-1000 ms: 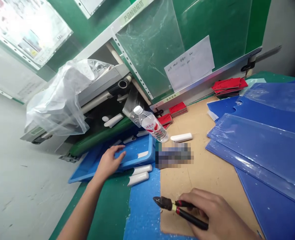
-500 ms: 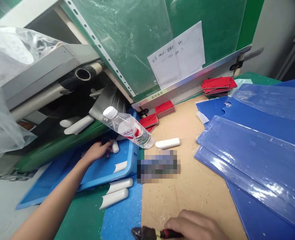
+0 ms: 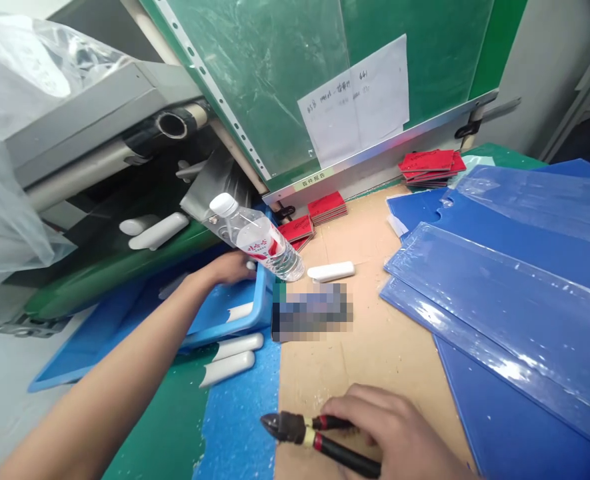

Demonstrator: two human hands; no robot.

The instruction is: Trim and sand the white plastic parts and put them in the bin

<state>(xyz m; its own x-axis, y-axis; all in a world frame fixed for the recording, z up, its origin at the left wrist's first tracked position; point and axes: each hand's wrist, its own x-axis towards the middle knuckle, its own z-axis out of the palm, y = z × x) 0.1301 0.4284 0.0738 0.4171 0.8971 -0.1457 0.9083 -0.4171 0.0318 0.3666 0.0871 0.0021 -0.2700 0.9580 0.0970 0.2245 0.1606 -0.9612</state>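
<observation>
While black-and-red-handled steel side cutters (image 3: 295,428) sit gripped in the right hand (image 3: 389,427), nose slanting left across the tan cardboard sheet (image 3: 375,353), the left hand (image 3: 229,268) lies well beyond, at the blue plastic tray's rim (image 3: 262,307), its grip hard to tell.

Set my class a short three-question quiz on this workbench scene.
1. What does the right hand hold? A) a ruler B) side cutters C) a paintbrush

2. True or false: the left hand is closer to the water bottle than the right hand is.

3. Fill in the number: ___ white rods lie just below the blue tray.

Key: 1. B; 2. True; 3. Two
</observation>
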